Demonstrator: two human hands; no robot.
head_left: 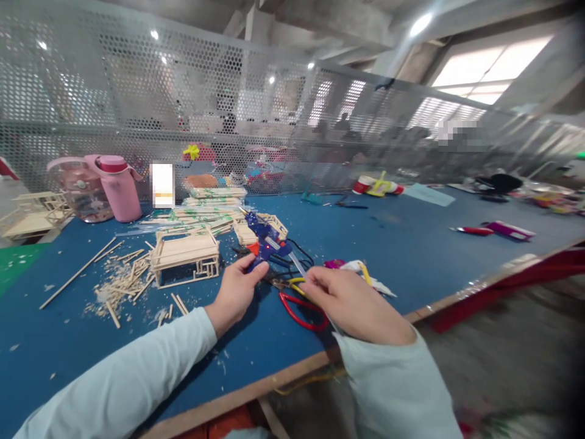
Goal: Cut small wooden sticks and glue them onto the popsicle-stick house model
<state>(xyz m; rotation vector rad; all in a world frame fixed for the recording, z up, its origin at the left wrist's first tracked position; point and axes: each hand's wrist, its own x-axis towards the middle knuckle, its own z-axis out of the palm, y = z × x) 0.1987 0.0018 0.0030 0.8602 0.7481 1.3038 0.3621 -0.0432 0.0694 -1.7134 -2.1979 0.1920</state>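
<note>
My left hand (pixel 235 291) is closed round the handle of a blue hot glue gun (pixel 265 241), whose nozzle points away toward a small wooden stick frame (pixel 273 224). My right hand (pixel 351 303) pinches the clear glue stick (pixel 297 263) that juts from the back of the gun. Red-handled scissors (pixel 301 310) lie on the blue table (pixel 402 244) under my right hand. A stick-built model house (pixel 185 257) stands just left of my left hand.
Loose sticks and wood scraps (pixel 121 283) litter the table's left part. A pink bottle (pixel 119 186) and a clear jar (pixel 80 189) stand at the back left. Stick bundles (pixel 212 201) lie behind the model. A red pen (pixel 473 230) lies far right. A perforated metal screen (pixel 183 110) bounds the back.
</note>
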